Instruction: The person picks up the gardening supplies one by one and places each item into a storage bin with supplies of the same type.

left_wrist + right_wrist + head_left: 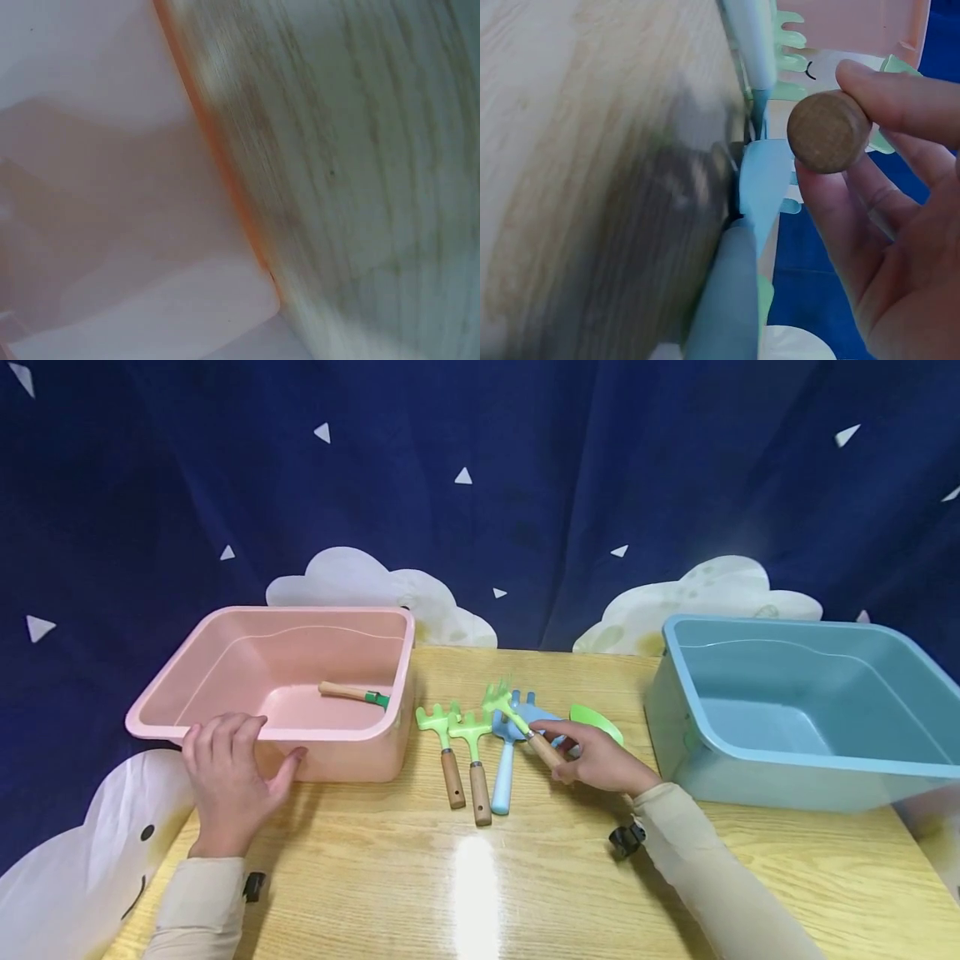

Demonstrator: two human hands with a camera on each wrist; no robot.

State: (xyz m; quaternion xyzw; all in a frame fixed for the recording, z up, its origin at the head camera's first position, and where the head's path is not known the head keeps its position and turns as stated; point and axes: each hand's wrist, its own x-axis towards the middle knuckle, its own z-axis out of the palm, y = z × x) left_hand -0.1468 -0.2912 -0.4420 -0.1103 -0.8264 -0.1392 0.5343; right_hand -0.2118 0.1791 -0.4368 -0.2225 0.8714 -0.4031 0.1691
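Two pale sleeves (198, 893) were reached over the wood-grained surface (375, 877) from its near side, a small black device (627, 839) worn at each wrist. At the left, the near rim of a pink tub (352, 735) was gripped by the left hand (232, 768), its fingers bent over the edge and its thumb spread to the side by the outer wall. At centre right, a green rake (543, 750) was held by its wooden handle in the right hand (603, 760), pinched between thumb and fingers. The butt of that handle was seen raised off the surface from the right wrist; whether its tines were touching anything could not be told.

Left of the held rake, two more green rakes with wooden handles (480, 793) were laid side by side, handles toward the person, and next to them a light-blue fork (504, 777). Behind the right hand, a blue shovel (536, 712) and a green scoop (596, 720) were partly hidden.

Inside the pink tub, a tool with a wooden handle and a green neck (345, 691) was seen lying. At the far right a blue tub (840, 764) was placed. Beyond everything, a dark-blue curtain (525, 443) was hung, printed with white triangles and clouds.
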